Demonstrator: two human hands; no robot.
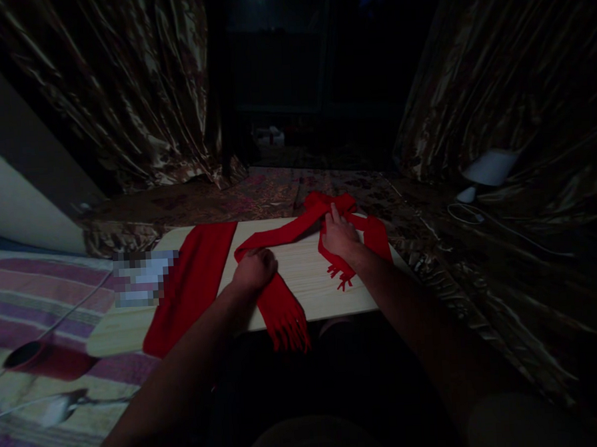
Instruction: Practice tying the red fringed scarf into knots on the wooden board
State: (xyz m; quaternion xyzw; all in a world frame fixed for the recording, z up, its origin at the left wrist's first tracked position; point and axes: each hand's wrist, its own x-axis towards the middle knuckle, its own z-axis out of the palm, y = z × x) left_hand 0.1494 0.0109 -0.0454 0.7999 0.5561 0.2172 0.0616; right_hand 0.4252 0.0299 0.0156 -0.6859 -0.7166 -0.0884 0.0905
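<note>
A red fringed scarf (284, 233) lies looped across a pale wooden board (301, 277). My left hand (255, 268) is closed on the scarf near the board's middle, above a fringed end that hangs over the front edge. Over at the right, my right hand (339, 232) rests on the bunched part of the scarf with its fingers spread. Another fringed end lies on the board just below that hand. A wide red cloth (194, 282) crosses the board's left part; whether it joins the scarf cannot be told.
Left of the board, a striped bedcover (13, 312) holds a red cylinder (55, 361), a white plug (57, 409) and cables. A blurred-out item (146, 278) sits on the board's left end. A small white lamp (490, 168) stands at the right, with curtains behind.
</note>
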